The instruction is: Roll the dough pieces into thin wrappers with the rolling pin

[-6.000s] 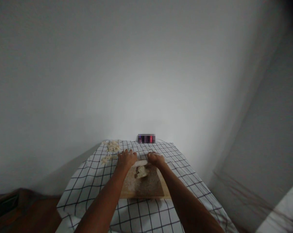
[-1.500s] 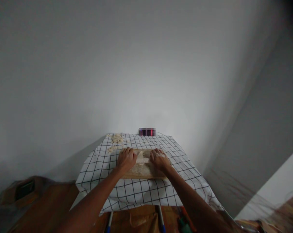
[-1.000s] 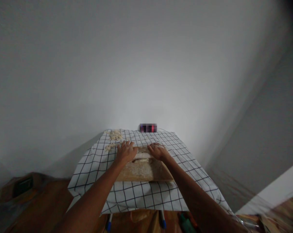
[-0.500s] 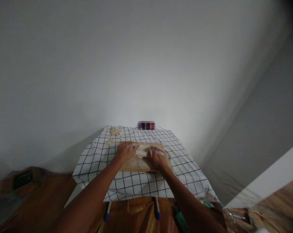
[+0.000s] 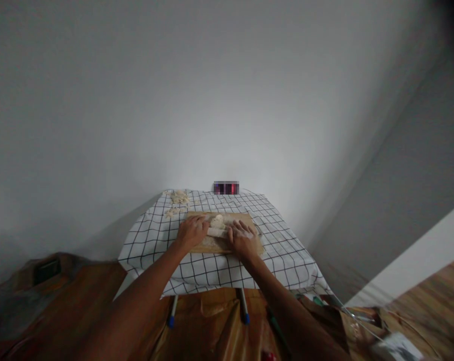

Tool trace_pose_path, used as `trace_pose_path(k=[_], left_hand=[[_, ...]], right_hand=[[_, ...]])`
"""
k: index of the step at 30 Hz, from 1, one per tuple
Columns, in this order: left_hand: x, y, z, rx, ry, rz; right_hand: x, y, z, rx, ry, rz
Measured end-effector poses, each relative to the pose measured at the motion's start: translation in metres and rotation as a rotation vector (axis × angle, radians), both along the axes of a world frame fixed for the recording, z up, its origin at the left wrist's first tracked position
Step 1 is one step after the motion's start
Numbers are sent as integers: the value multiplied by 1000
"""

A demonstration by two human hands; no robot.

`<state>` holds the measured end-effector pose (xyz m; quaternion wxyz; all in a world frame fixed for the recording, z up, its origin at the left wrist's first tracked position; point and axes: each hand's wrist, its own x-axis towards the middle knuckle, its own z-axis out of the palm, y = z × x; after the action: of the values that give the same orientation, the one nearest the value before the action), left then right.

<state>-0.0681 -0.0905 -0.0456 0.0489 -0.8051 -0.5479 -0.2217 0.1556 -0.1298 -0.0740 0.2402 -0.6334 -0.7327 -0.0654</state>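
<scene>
A pale, floury rolling pin (image 5: 216, 232) lies crosswise on the wooden board (image 5: 216, 247). My left hand (image 5: 192, 230) covers its left end with the fingers bent over it. Over the right end rests my right hand (image 5: 243, 236), dusted with flour, its fingers angled forward. Only the middle of the pin shows between the two hands. Just behind it, a lump of pale dough (image 5: 217, 221) sits on the board. Flour is scattered over the wood.
The board stands on a table under a white checked cloth (image 5: 204, 276). Pale dough pieces (image 5: 179, 197) lie at the table's far left corner. A pixelated dark object (image 5: 227, 188) stands at the back edge, against the wall (image 5: 227, 100). A box (image 5: 48, 273) is on the floor at left.
Both hands and the rolling pin have come back towards me relative to the dough, which now shows more fully behind the pin. The right fingers are more stretched out. The view has shifted slightly.
</scene>
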Motion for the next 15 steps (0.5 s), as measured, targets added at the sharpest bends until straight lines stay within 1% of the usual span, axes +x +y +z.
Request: trace_pose_path(k=[4,9,12,15], left_hand=[[-1,10,-6,18,3,-23],[3,25,-5,32,-10,1],[5,25,-3,39,-14,18],[6,20,-2,44,-16,17]], right_hand=[[-1,-1,2,-11,9,1],[0,10,10,-56,17,-34],[0,16,12,-62,-9,-44],[-2,17,13,-71,-15,-58]])
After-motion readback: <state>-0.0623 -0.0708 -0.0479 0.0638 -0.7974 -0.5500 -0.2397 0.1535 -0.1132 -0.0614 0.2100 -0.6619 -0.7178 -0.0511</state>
